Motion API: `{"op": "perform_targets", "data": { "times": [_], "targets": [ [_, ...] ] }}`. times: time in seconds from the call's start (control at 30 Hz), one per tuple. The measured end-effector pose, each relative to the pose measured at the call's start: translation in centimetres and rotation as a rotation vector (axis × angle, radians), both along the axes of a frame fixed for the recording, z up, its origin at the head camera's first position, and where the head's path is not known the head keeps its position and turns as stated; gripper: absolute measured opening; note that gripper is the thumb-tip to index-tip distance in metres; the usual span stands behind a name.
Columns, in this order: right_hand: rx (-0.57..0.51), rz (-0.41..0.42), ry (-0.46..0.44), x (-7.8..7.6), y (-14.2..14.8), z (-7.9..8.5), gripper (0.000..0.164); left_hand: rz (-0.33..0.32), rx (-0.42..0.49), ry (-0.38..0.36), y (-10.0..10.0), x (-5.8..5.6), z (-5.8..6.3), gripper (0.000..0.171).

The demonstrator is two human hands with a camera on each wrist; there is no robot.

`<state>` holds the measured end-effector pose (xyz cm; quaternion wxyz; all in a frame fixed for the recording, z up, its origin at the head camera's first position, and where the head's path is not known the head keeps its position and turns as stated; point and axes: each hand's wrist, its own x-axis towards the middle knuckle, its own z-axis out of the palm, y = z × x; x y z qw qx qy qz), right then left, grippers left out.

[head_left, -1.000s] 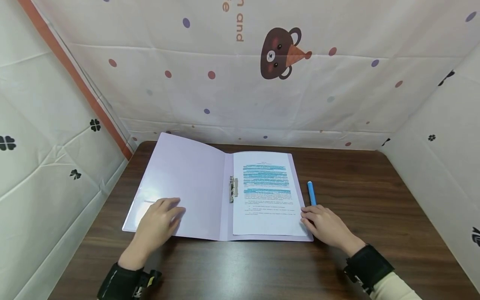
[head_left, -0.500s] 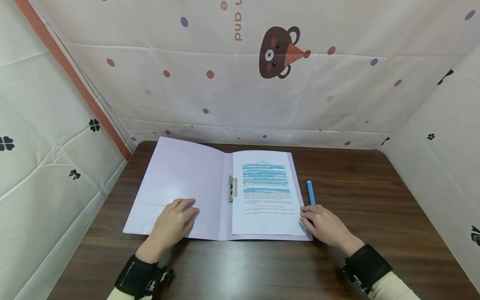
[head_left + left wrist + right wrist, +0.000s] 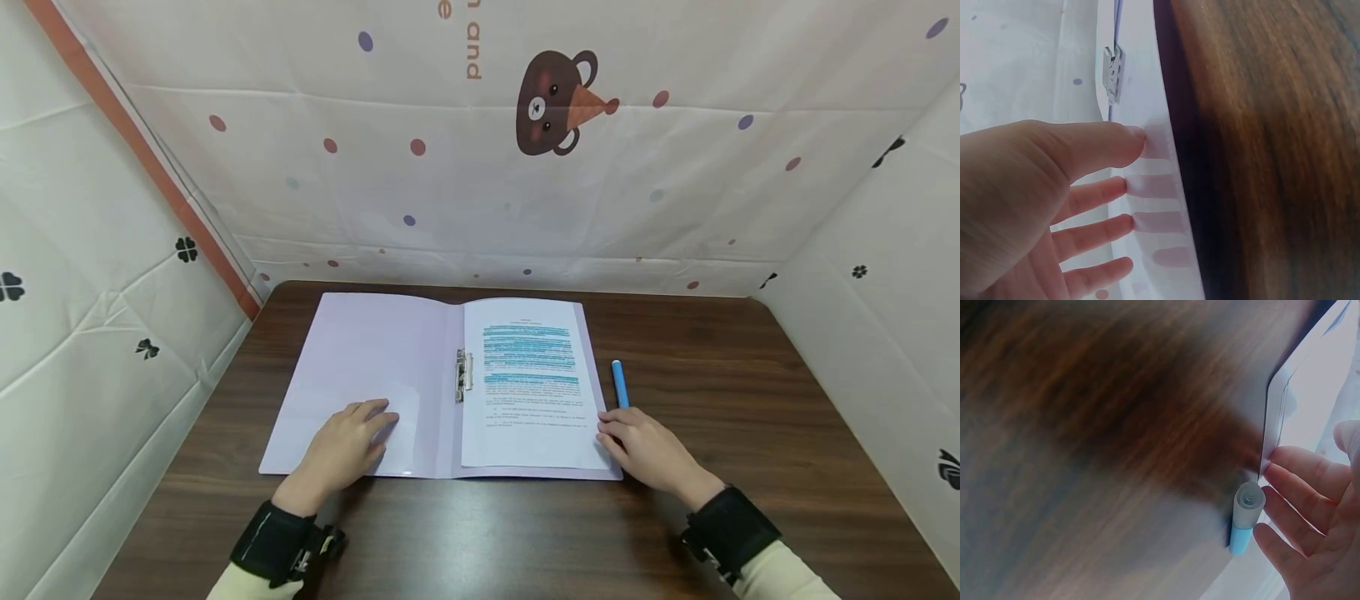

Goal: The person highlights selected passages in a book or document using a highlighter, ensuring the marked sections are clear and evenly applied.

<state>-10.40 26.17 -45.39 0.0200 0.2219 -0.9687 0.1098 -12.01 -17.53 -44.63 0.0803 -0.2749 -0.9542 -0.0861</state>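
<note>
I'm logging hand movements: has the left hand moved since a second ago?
Yes: the left hand has moved right, away from the table's left edge.

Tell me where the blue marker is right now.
In the head view, the blue marker lies on the wooden table, just right of the open folder, with its near end hidden by the right hand.

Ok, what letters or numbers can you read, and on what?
"and": sideways, on the white patterned fabric backdrop.
"e": same backdrop, top edge, near a cut-off letter.
Lines on the white printed paper sheet in the open lilac folder: too small to read.
Pale marks on the black wristbands: too small to tell.
Slim blue marker: no readable text.
Numbers: none readable.
</note>
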Motion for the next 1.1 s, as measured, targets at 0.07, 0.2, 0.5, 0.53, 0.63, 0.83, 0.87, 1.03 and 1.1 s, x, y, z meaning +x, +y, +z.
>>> {"op": "perform_targets", "data": {
  "times": [0.07,0.2,0.5,0.53,0.63,0.83,0.87,1.03,1.1],
  "targets": [
    [-0.002,0.001,-0.002,0.01,-0.05,0.06,0.030,0.009,-0.002,-0.019,0.02,0.04,-0.05,0.042],
    [-0.005,0.003,-0.004,0.04,-0.13,0.14,0.029,0.020,0.000,-0.049,0.05,0.11,-0.08,0.044],
    [-0.008,0.009,0.011,0.12,-0.14,0.14,0.029,0.040,0.015,-0.084,0.02,0.15,-0.38,0.044],
    [-0.008,0.010,0.013,0.14,-0.13,0.14,0.029,0.043,0.019,-0.089,0.05,0.15,-0.42,0.044],
    [-0.014,0.011,0.018,0.18,-0.11,0.11,0.028,0.053,0.025,-0.106,0.13,0.18,-0.49,0.043],
    [-0.020,0.013,0.029,0.18,-0.06,0.02,0.029,0.049,0.021,-0.078,0.23,0.32,-0.45,0.043],
    [-0.019,0.013,0.032,0.18,-0.04,0.00,0.029,0.045,0.022,-0.065,0.24,0.34,-0.42,0.043],
    [-0.007,0.021,0.037,0.18,0.08,-0.07,0.029,0.021,0.024,-0.007,0.20,0.41,-0.23,0.043],
    [-0.003,0.021,0.038,0.16,0.14,-0.07,0.029,0.009,0.021,0.021,0.19,0.39,-0.20,0.042]
  ]
}}
